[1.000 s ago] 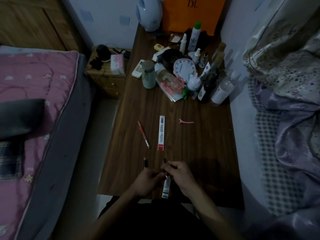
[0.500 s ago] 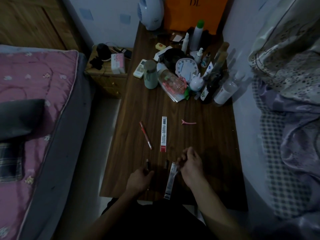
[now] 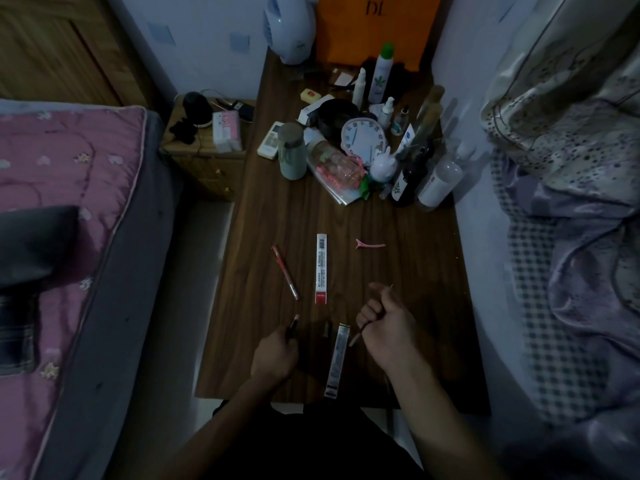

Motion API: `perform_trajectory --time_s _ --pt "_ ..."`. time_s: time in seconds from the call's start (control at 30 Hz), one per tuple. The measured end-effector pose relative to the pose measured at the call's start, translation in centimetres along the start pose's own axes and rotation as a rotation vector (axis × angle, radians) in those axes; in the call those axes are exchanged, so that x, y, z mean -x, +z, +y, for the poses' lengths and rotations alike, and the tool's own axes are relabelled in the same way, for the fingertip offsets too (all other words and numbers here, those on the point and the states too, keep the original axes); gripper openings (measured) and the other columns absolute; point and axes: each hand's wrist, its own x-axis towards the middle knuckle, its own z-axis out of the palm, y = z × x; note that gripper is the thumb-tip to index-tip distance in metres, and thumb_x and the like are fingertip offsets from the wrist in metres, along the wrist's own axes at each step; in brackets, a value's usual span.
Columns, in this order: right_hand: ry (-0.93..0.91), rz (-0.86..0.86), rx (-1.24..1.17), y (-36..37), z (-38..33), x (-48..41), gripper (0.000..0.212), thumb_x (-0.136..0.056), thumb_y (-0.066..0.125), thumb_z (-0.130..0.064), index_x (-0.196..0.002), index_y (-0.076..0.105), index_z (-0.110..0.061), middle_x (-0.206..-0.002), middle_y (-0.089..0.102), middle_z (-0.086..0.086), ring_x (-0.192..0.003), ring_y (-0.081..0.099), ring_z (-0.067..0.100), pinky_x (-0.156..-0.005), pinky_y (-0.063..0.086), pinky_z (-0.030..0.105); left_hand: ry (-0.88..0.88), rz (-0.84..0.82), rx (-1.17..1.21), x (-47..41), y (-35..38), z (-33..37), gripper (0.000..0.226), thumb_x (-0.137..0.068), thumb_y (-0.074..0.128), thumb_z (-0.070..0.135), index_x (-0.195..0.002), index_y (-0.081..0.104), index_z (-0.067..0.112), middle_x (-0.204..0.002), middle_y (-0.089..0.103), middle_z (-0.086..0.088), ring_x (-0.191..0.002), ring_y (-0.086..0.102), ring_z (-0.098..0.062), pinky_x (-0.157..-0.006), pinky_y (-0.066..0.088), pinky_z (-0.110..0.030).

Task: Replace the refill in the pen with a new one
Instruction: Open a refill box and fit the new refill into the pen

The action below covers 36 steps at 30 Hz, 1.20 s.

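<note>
Head view: right hand (image 3: 388, 320) fisted around a thin refill (image 3: 355, 338), one end poking out toward the opened sleeve (image 3: 337, 362). Left hand (image 3: 273, 355) closed on the dark pen barrel (image 3: 293, 323), left of that sleeve. Small dark pen part (image 3: 326, 328) loose just left of the sleeve's top; sealed refill pack (image 3: 321, 268) and red pen (image 3: 285, 273) beyond it. Risks: in dim light, missing the barrel mouth, bending the thin refill, or knocking the loose part off the table (image 3: 415, 265).

A dark brown wood grain is shown by the table (image 3: 398, 271); red is seen on the pen (image 3: 285, 271), pink on the clip (image 3: 370, 244), white with a red end on the refill packet (image 3: 321, 268).
</note>
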Motion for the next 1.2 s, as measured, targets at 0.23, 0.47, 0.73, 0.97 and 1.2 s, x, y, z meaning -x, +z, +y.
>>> perform_trajectory --time_s 0.23,0.47,0.73,0.97,1.2 --pt "-0.059 -0.205 -0.06 2.0 -1.5 2.1 0.035 -0.101 0.044 -0.04 -0.092 0.071 -0.019 -0.06 0.041 -0.004 -0.048 0.034 0.009 -0.046 0.031 0.024 0.278 -0.022 0.263 4.3 -2.6 3.8 0.02 -0.097 0.047 0.025 -0.094 0.067 0.021 -0.075 0.07 0.01 -0.068 0.064 0.005 -0.066 0.047 -0.026" --pt "-0.119 -0.437 -0.166 4.4 -3.6 5.9 0.029 -0.092 0.05 -0.041 -0.092 0.067 -0.017 -0.057 0.036 -0.004 -0.044 0.029 0.008 -0.042 0.029 0.023 0.516 0.035 0.189 8.3 -4.8 7.6 0.023 -0.1 0.045 0.033 -0.09 0.062 0.021 -0.064 0.063 0.013 -0.062 0.062 -0.002 -0.054 0.037 -0.015" --pt "-0.193 -0.597 -0.216 5.2 -4.9 8.2 0.036 -0.101 0.04 -0.037 -0.092 0.066 -0.015 -0.059 0.037 -0.004 -0.045 0.03 0.008 -0.044 0.032 0.024 0.552 0.008 0.183 11.0 -6.0 9.4 0.03 -0.101 0.043 0.033 -0.078 0.058 0.019 -0.062 0.06 0.009 -0.057 0.059 -0.011 -0.052 0.037 -0.023" --pt "-0.198 -0.572 -0.207 4.4 -4.8 8.9 0.042 -0.103 0.037 -0.04 -0.09 0.068 -0.016 -0.058 0.036 -0.004 -0.045 0.029 0.008 -0.044 0.03 0.023 0.529 -0.023 0.235 12.2 -5.7 10.4 0.032 -0.1 0.044 0.032 -0.074 0.055 0.018 -0.06 0.058 -0.001 -0.051 0.051 -0.007 -0.053 0.039 -0.033" --pt "-0.232 -0.587 -0.18 4.9 -5.1 9.2 0.038 -0.103 0.038 -0.038 -0.092 0.068 -0.015 -0.059 0.037 -0.003 -0.045 0.03 0.009 -0.045 0.031 0.024 0.548 -0.019 0.23 12.2 -6.2 10.7 0.033 -0.1 0.043 0.032 -0.077 0.058 0.015 -0.063 0.06 -0.004 -0.052 0.054 -0.012 -0.053 0.04 -0.036"
